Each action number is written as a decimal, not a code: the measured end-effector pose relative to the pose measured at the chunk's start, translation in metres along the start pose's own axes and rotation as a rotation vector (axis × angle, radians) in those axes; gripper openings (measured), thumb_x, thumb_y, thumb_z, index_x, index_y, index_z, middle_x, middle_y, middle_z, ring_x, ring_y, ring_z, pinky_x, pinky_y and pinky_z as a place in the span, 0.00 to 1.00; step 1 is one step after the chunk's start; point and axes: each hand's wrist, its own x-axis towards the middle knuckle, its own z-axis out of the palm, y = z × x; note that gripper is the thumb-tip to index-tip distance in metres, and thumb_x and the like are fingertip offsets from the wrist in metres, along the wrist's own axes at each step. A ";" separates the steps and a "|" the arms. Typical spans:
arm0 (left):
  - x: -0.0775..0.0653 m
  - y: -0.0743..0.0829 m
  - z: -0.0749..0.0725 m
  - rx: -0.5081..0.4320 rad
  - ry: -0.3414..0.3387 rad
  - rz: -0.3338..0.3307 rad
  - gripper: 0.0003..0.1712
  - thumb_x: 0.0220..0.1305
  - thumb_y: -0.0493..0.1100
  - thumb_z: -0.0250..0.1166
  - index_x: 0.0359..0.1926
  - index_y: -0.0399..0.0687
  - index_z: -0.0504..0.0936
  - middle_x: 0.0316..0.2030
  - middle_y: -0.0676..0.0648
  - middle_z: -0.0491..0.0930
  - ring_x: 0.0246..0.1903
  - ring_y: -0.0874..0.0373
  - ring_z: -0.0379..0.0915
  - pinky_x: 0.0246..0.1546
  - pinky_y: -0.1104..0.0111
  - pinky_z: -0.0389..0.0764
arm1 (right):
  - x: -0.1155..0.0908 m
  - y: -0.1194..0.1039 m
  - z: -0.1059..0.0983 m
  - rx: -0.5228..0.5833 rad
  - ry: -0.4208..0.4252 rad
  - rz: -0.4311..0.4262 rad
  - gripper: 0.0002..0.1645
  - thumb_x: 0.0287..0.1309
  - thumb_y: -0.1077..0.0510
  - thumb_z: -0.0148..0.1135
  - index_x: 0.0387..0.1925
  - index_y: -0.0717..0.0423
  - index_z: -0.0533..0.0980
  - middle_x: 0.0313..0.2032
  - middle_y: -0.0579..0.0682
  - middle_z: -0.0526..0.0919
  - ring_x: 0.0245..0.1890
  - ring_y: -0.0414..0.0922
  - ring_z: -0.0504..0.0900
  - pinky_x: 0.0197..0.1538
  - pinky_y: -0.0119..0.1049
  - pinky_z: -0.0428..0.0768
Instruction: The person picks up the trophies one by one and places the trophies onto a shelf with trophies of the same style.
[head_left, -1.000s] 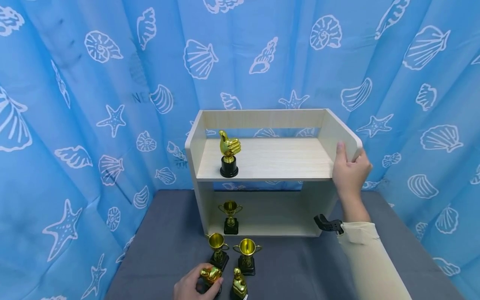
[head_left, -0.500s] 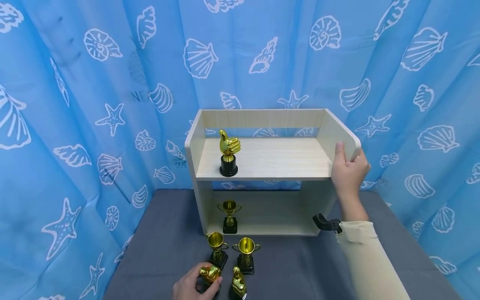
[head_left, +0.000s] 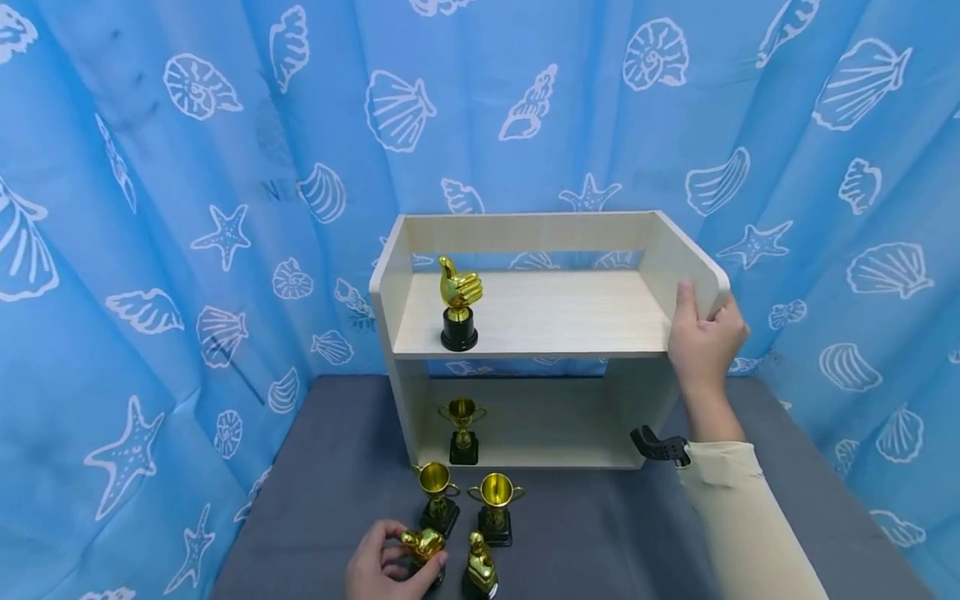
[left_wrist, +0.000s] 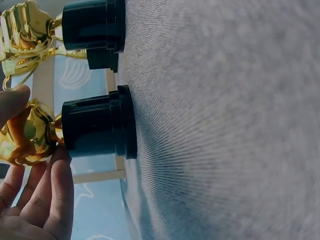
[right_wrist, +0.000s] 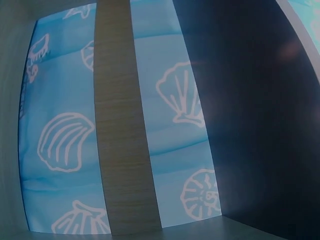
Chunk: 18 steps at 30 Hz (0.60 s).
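Observation:
My left hand (head_left: 388,565) holds a gold thumbs-up trophy (head_left: 424,543) near the front of the table. In the left wrist view, thumb and fingers lie on opposite sides of its gold top, and its black base (left_wrist: 97,125) stands on the cloth. My right hand (head_left: 703,340) grips the right side panel of a pale wooden two-tier shelf (head_left: 555,312), thumb on the inner face. Another thumbs-up trophy (head_left: 481,565) is just right of the held one. Behind them stand two gold cup trophies, a left one (head_left: 437,492) and a right one (head_left: 496,504).
On the upper tier, toward the left, stands a thumbs-up trophy (head_left: 459,302). A cup trophy (head_left: 463,429) is below it on the lower tier. Grey cloth (head_left: 315,500) covers the table, and a blue shell-print curtain (head_left: 285,200) surrounds it.
The left hand's fingers have shifted slightly around the thumbs-up trophy. The right hand keeps its grip on the shelf; the head view has moved a little.

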 end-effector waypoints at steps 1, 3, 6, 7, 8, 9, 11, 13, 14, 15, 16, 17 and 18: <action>0.001 0.002 0.000 0.002 0.004 0.001 0.29 0.39 0.53 0.82 0.35 0.52 0.73 0.29 0.50 0.74 0.21 0.69 0.76 0.20 0.71 0.76 | 0.000 -0.001 0.000 0.001 -0.003 0.000 0.25 0.63 0.41 0.61 0.54 0.51 0.80 0.51 0.49 0.86 0.52 0.44 0.85 0.54 0.42 0.82; 0.003 0.003 -0.001 0.031 0.007 -0.002 0.29 0.38 0.55 0.82 0.36 0.54 0.74 0.29 0.51 0.74 0.22 0.69 0.75 0.22 0.71 0.77 | 0.001 -0.001 -0.001 -0.002 -0.004 -0.001 0.25 0.63 0.40 0.60 0.54 0.51 0.80 0.51 0.49 0.86 0.53 0.44 0.84 0.55 0.42 0.82; 0.004 -0.002 0.000 0.080 -0.006 -0.048 0.31 0.37 0.63 0.80 0.37 0.57 0.76 0.30 0.54 0.75 0.24 0.72 0.73 0.26 0.72 0.78 | -0.001 -0.002 -0.001 0.000 -0.009 0.001 0.25 0.64 0.40 0.60 0.54 0.50 0.80 0.52 0.48 0.85 0.54 0.44 0.84 0.55 0.42 0.81; 0.004 -0.001 -0.001 0.087 -0.009 -0.067 0.31 0.37 0.63 0.81 0.37 0.57 0.77 0.30 0.55 0.75 0.24 0.72 0.73 0.27 0.73 0.78 | -0.001 -0.002 -0.001 0.002 -0.010 -0.001 0.24 0.64 0.41 0.60 0.54 0.50 0.80 0.53 0.48 0.85 0.54 0.44 0.84 0.55 0.42 0.81; 0.004 0.000 -0.002 0.092 -0.012 -0.069 0.31 0.37 0.63 0.80 0.38 0.57 0.77 0.30 0.55 0.75 0.25 0.71 0.73 0.28 0.72 0.79 | -0.001 -0.002 -0.001 0.001 -0.009 -0.004 0.25 0.64 0.41 0.60 0.54 0.50 0.80 0.52 0.48 0.85 0.54 0.44 0.84 0.55 0.42 0.81; 0.004 0.001 -0.002 0.090 -0.011 -0.070 0.31 0.37 0.64 0.80 0.38 0.58 0.77 0.30 0.55 0.75 0.25 0.72 0.73 0.28 0.73 0.79 | -0.001 -0.002 -0.001 0.000 -0.007 -0.007 0.25 0.64 0.41 0.60 0.54 0.51 0.80 0.52 0.48 0.85 0.54 0.44 0.84 0.55 0.42 0.81; 0.003 0.003 -0.002 0.093 0.012 -0.051 0.30 0.36 0.63 0.81 0.37 0.57 0.78 0.30 0.55 0.75 0.24 0.71 0.72 0.27 0.73 0.78 | 0.000 -0.002 -0.001 -0.005 -0.008 -0.007 0.25 0.63 0.41 0.61 0.54 0.52 0.80 0.52 0.48 0.85 0.54 0.44 0.84 0.55 0.42 0.81; 0.000 0.014 -0.006 0.090 0.045 -0.017 0.27 0.38 0.55 0.83 0.36 0.55 0.78 0.29 0.54 0.75 0.24 0.68 0.73 0.26 0.71 0.79 | 0.000 -0.003 -0.002 -0.013 -0.009 -0.012 0.25 0.63 0.40 0.60 0.54 0.51 0.80 0.52 0.49 0.85 0.54 0.44 0.84 0.55 0.42 0.81; -0.001 0.014 -0.005 0.091 0.063 0.004 0.27 0.38 0.55 0.82 0.37 0.54 0.78 0.29 0.53 0.75 0.24 0.67 0.72 0.25 0.70 0.79 | 0.000 -0.003 -0.002 -0.018 -0.009 -0.014 0.26 0.63 0.40 0.60 0.54 0.52 0.80 0.52 0.49 0.86 0.54 0.44 0.84 0.55 0.43 0.81; -0.001 0.015 -0.005 0.090 0.084 0.011 0.27 0.37 0.54 0.83 0.36 0.54 0.78 0.29 0.54 0.75 0.23 0.67 0.72 0.25 0.70 0.78 | 0.000 -0.003 -0.002 -0.020 -0.008 -0.016 0.26 0.63 0.40 0.60 0.53 0.53 0.80 0.52 0.49 0.86 0.54 0.44 0.84 0.55 0.43 0.81; -0.001 0.016 -0.005 0.090 0.104 0.017 0.27 0.37 0.52 0.83 0.36 0.53 0.79 0.29 0.54 0.75 0.23 0.67 0.72 0.24 0.70 0.78 | 0.000 -0.003 -0.002 -0.021 -0.007 -0.018 0.26 0.63 0.40 0.60 0.53 0.53 0.80 0.52 0.49 0.86 0.54 0.44 0.84 0.55 0.43 0.81; -0.001 0.018 -0.005 0.086 0.108 0.006 0.26 0.37 0.53 0.83 0.36 0.54 0.79 0.29 0.54 0.75 0.23 0.67 0.72 0.24 0.69 0.78 | 0.000 -0.003 -0.003 -0.019 -0.004 -0.018 0.26 0.63 0.40 0.61 0.53 0.53 0.80 0.51 0.49 0.86 0.54 0.44 0.84 0.55 0.43 0.81; -0.001 0.019 -0.006 0.081 0.110 -0.005 0.27 0.37 0.53 0.83 0.37 0.54 0.79 0.29 0.53 0.76 0.23 0.67 0.72 0.24 0.69 0.78 | 0.001 -0.003 -0.003 -0.017 0.000 -0.023 0.26 0.63 0.41 0.61 0.53 0.54 0.80 0.51 0.49 0.86 0.54 0.44 0.84 0.55 0.43 0.81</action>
